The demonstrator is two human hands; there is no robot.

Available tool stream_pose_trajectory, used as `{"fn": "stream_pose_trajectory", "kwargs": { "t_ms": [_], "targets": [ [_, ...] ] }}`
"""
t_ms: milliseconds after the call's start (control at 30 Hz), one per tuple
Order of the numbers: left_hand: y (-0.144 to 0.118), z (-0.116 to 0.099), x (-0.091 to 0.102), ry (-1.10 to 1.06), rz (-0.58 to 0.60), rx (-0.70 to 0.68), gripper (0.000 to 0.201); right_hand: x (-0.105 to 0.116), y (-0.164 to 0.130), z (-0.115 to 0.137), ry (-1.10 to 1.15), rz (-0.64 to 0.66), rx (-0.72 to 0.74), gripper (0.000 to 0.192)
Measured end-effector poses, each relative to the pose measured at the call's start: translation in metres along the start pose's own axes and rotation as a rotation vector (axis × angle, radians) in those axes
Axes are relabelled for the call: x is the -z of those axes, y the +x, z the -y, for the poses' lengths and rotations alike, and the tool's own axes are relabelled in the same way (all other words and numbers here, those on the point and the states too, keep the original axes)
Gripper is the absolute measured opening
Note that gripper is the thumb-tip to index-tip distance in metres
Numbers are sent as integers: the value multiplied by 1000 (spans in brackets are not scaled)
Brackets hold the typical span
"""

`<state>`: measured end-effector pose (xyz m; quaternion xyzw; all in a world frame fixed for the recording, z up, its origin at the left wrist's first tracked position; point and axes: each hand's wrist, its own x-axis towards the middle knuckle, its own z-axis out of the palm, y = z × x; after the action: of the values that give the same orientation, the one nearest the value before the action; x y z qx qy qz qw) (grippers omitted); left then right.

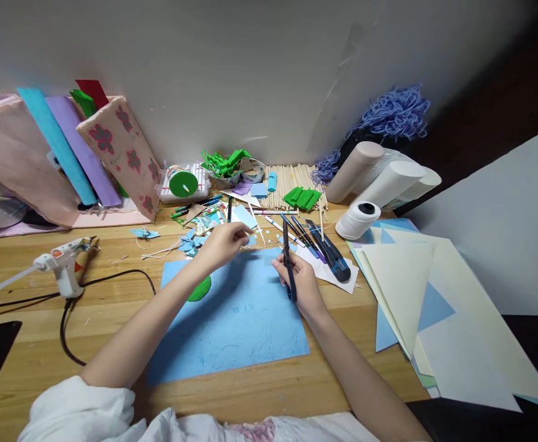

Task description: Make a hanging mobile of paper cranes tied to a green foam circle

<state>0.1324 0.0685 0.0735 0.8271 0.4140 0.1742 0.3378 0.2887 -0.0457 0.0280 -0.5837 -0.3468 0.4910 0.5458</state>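
Tool-handling step, likely: right hand [304,283] grasps scissors [289,265], left hand [225,245] near sheet [241,328], grip unclear; next move needs blades [286,234] clear of pens [306,236].

One of each
One pair of scissors [288,256] sat in the right hand [306,285], one white spool [354,226] to its right, one glue gun [68,270] left of the left hand [224,244].

From head view I've got left forearm [151,319] slanting up and inward, left hand [225,244] back-up, fingers bent, grip unclear. Right forearm [351,368] angles in from lower right; right hand [306,285] curled in a grip, thumb leftward. Hands apart.
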Motion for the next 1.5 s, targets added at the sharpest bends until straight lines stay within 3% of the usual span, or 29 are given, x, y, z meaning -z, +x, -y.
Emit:
{"fn": "stream_pose_trajectory", "kwargs": {
  "t_ms": [167,433,700,833,967,1133,1267,1500],
  "targets": [
    [-15,-19,-17,-259,26,-36,21,0,3,-3,85,-43,5,29],
    [-23,-24,-26,-329,52,-71,20,1,6,-4,68,-101,46,27],
    [-25,-27,-42,-683,-42,194,20,1,5,-2,102,-152,35,27],
    [-28,-31,-52,-782,-112,223,31,1,6,-3,177,-155,-18,28],
    [-31,-30,-58,-764,-150,186,39,1,7,-6,312,-81,-89,28],
    [-32,-28,-59,-617,-197,100,30,1,7,-6,431,38,-178,26],
    [-33,-29,-57,-557,-197,23,24,1,7,-5,515,103,-229,26],
    [-35,-25,-54,-551,-135,-60,32,1,6,-4,538,176,-280,24]
  ]
}}
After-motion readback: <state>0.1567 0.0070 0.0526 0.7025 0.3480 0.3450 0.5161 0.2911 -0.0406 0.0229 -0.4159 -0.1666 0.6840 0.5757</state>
